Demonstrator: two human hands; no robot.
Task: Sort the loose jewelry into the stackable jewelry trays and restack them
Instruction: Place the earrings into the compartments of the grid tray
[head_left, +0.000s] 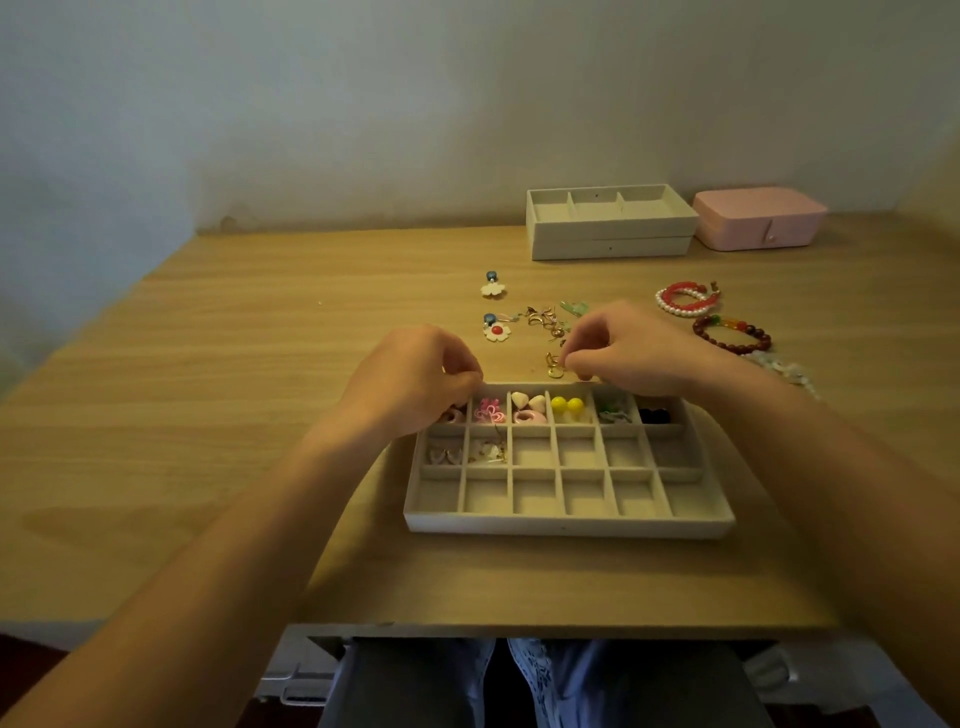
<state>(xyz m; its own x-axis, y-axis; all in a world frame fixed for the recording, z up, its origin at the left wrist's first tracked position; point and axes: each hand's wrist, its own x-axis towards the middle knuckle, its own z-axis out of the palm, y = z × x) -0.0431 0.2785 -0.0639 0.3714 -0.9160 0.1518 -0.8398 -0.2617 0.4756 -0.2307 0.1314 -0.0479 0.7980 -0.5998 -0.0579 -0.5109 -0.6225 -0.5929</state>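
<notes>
A beige grid tray (569, 519) lies on the table in front of me. Its far row holds pink, cream, yellow, green and black pieces; two cells in the middle row hold small earrings. My left hand (415, 382) hovers with curled fingers over the tray's far left corner; whether it holds anything I cannot tell. My right hand (628, 351) pinches a small gold earring (555, 366) just beyond the tray's far edge. Loose earrings (545, 317) and two flower earrings (496, 330) lie farther out.
Two stacked beige trays (608, 223) stand at the back by the wall, a pink jewelry box (758, 218) to their right. Beaded bracelets (685, 299) (732, 335) lie at the right. A wooden table (208, 389) spreads to the left.
</notes>
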